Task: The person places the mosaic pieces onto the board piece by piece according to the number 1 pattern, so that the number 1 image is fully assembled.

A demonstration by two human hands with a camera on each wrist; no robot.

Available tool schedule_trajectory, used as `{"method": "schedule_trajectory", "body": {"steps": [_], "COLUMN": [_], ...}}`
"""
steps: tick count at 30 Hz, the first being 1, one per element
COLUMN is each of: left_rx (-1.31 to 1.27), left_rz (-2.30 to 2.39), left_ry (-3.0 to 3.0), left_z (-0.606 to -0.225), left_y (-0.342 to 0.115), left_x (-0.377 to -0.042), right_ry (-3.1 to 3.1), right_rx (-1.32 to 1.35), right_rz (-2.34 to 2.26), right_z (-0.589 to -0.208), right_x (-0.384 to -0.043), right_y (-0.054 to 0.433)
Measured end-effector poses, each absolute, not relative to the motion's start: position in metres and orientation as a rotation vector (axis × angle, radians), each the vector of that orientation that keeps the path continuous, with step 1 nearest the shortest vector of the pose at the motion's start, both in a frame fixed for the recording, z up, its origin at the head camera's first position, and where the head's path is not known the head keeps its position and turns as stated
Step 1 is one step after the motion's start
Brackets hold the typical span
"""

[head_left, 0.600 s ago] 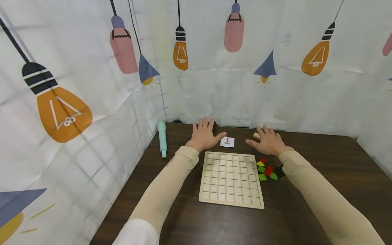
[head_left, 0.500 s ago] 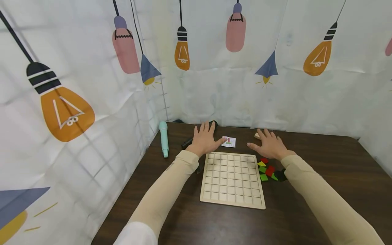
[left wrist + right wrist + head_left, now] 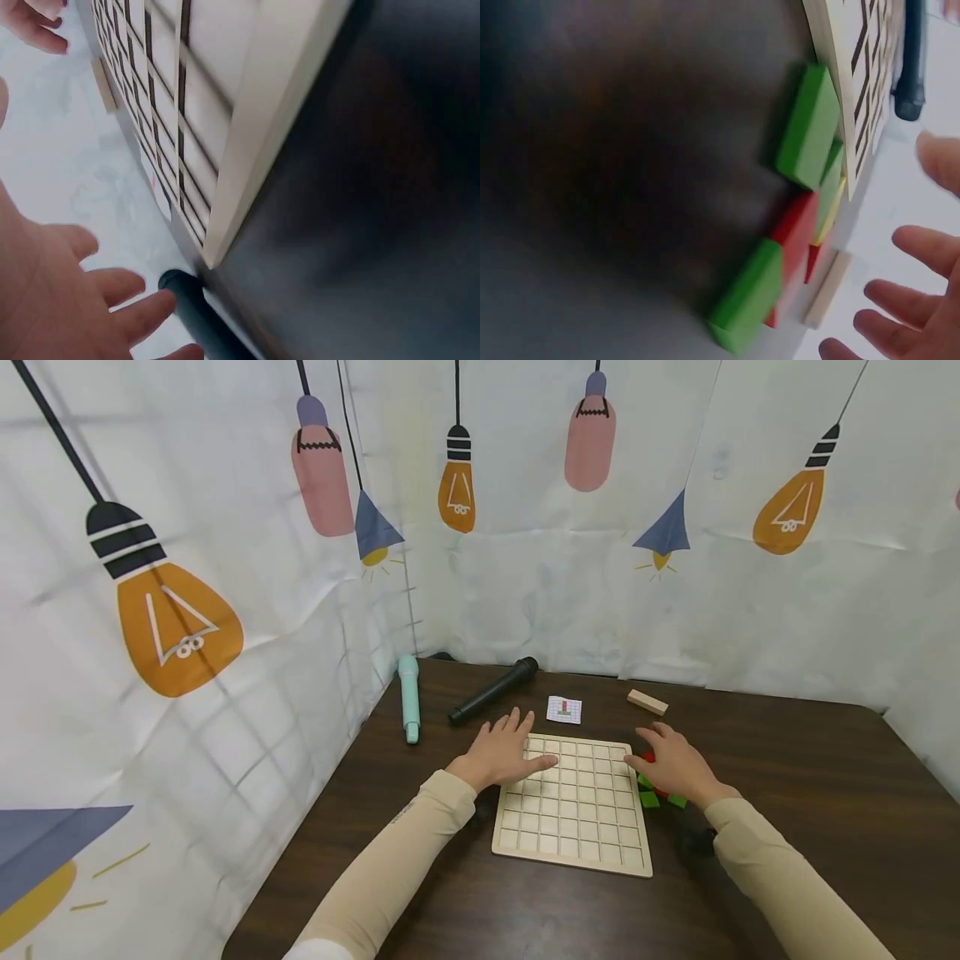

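A pale wooden grid board [image 3: 572, 853] lies on the dark table. Over its far left corner, my left hand [image 3: 501, 753] hovers palm down with fingers spread, and it holds nothing. My right hand [image 3: 681, 767] is above the small coloured blocks at the board's right edge, its fingers extended and holding nothing. Several green blocks [image 3: 810, 124], red blocks [image 3: 795, 221] and a yellow block [image 3: 830, 214] lie close together in the right wrist view. In the head view the right hand partly hides them. The left wrist view has the left hand [image 3: 56, 296] apart from the board's rim.
Beyond the board lie a small card [image 3: 564, 710] with a printed grid pattern, a plain wooden block [image 3: 647, 702] and a black microphone [image 3: 495, 690]. A mint-green microphone-shaped object [image 3: 409, 697] is near the table's left edge. Lamp-patterned fabric [image 3: 555, 585] hangs behind the table.
Both hands have drawn back from the far side of the table, the left over the board and the right over the coloured blocks. The black microphone and wooden block are now uncovered.
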State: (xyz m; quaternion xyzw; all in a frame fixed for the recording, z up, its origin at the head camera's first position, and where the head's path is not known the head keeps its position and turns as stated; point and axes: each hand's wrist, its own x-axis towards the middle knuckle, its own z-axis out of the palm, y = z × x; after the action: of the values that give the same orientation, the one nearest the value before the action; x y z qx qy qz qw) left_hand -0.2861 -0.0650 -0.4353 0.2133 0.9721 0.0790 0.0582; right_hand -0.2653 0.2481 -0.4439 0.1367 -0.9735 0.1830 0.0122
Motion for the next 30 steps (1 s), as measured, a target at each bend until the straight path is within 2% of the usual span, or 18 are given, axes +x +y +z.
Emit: {"method": "schedule_trajectory", "body": {"steps": [11, 30], "left_rx": [0.683, 0.703], "left_rz": [0.372, 0.948], "left_ry": [2.774, 2.706], "left_z": [-0.450, -0.478], "left_y": [-0.068, -0.111], "left_x": [-0.260, -0.267], "right_ry": [-2.937, -2.758], "right_rx": [0.219, 0.102], "right_rz": [0.799, 0.969], "right_z": [-0.463, -0.495], "right_x": [-0.248, -0.247], "right_y": [0.266, 0.271]}}
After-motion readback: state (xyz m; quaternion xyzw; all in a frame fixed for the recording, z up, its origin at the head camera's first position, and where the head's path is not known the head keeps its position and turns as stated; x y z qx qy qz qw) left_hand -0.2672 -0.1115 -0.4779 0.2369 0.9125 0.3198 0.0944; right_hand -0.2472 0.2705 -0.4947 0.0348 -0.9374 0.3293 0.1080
